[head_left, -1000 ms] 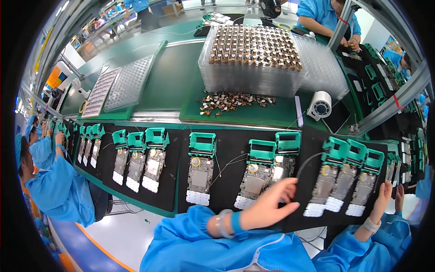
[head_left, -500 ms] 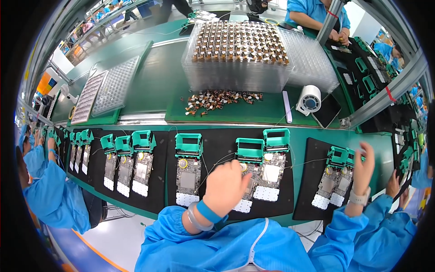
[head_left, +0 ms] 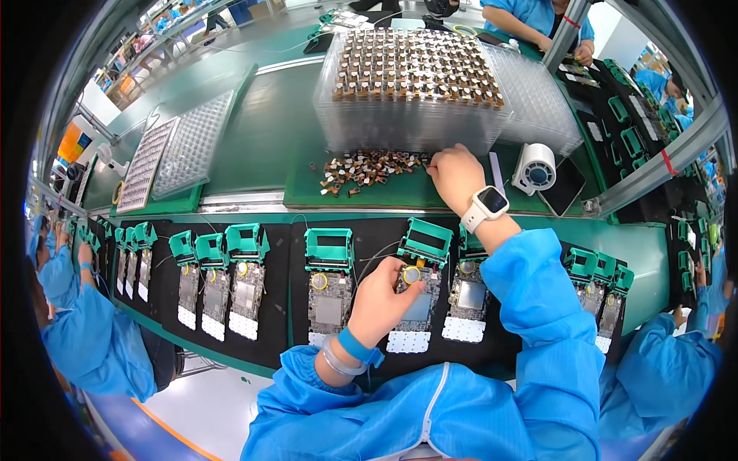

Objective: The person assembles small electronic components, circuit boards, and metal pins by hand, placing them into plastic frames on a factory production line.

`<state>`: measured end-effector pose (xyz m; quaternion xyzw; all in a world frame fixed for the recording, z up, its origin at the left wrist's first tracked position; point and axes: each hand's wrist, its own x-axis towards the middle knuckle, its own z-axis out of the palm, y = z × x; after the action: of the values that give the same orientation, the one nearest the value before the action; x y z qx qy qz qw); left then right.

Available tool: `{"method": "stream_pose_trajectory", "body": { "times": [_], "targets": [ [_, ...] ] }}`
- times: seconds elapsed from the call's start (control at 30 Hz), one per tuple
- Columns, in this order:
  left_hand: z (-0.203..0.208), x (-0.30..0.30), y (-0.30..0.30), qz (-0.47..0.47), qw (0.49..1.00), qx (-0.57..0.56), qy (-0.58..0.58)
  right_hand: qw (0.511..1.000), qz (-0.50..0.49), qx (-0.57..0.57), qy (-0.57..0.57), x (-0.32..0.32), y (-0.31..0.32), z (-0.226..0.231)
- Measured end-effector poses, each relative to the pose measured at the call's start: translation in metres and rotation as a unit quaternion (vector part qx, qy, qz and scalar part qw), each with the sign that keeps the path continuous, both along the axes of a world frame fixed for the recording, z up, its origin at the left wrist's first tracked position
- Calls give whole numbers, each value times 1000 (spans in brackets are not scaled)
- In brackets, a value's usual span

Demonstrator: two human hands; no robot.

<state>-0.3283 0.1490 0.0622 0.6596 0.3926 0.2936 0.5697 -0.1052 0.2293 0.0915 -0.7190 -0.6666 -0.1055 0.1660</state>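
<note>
My left hand point(head_left: 380, 301), a blue band and a clear bangle on its wrist, grips the left edge of a circuit board point(head_left: 415, 306), thumb over its face beside a round yellow-rimmed part. A green frame-shaped fixture point(head_left: 426, 240) sits at the board's far end. My right hand point(head_left: 457, 180), wearing a white watch, reaches to the right end of a pile of small brown and white parts point(head_left: 361, 170). Its fingers are drawn together; whatever they hold is too small to make out. Similar boards lie left point(head_left: 328, 307) and right point(head_left: 466, 298) of the gripped one.
Behind the pile stands a stack of clear trays point(head_left: 415, 127) topped with rows of small parts. A white fan point(head_left: 533, 169), a pale strip point(head_left: 496, 170) and a dark flat panel point(head_left: 561, 188) lie right. More boards with green fixtures point(head_left: 247, 242) line the black mats. Co-workers sit at both sides.
My right hand has swung from the boards at the right across to the parts pile. My left hand, raised above the middle board before, now grips its edge.
</note>
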Motion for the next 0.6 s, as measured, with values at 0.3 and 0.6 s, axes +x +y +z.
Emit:
{"method": "stream_pose_trajectory", "body": {
  "times": [0.3,0.6],
  "targets": [
    [4,-4,1,10,989,-62,-137,974,83,82,196,-37,-39,38],
    [33,-8,3,-2,978,-113,-176,907,188,40,375,-65,-113,51]
  ]
}}
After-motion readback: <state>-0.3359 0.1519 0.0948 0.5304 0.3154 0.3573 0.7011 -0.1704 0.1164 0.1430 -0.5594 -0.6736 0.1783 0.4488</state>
